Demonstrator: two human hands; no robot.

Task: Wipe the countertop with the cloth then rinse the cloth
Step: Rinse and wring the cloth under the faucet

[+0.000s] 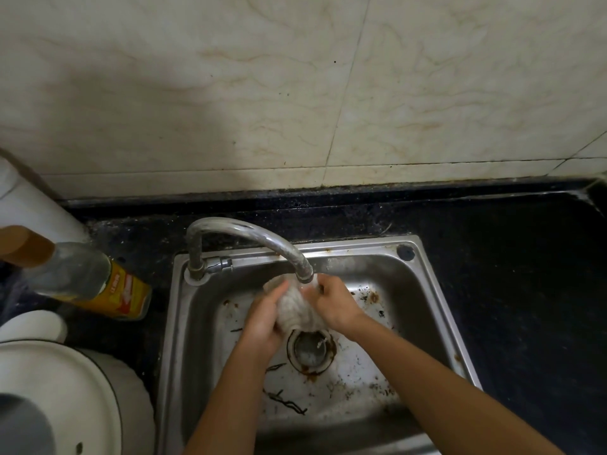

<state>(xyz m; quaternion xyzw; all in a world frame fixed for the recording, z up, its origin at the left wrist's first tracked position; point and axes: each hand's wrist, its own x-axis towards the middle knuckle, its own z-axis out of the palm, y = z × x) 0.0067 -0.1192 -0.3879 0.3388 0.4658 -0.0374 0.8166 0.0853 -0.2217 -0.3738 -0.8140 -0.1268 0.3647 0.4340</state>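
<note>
Marble-patterned wall tiles (295,93) stand behind a black countertop (509,274), and a steel sink (437,310) is set into it. Over the basin, both hands hold a pale, bunched cloth (297,308) directly under the mouth of the curved faucet (262,239). The left hand (262,318) is closed around the lower left side of the cloth, and the right hand (331,302) pinches its upper right part with bent fingers. I think a thin flow of water falls on the cloth, but it is hard to see clearly.

By my judgement, the wiping part is finished, because the cloth is already at the sink and the countertop looks dark and bare on the right. The rinsing is now in progress; what is left is probably to squeeze the cloth out and close the water.

For moving, the basin is wide, with free room on the right and in front of the hands. The drain (310,349) lies just below the cloth. The spout hangs very close above the knuckles, so lifting the hands straight up could knock against it. On the left, a bottle with a yellow label (98,284) and a white lidded container (65,389) stand near the sink edge.
</note>
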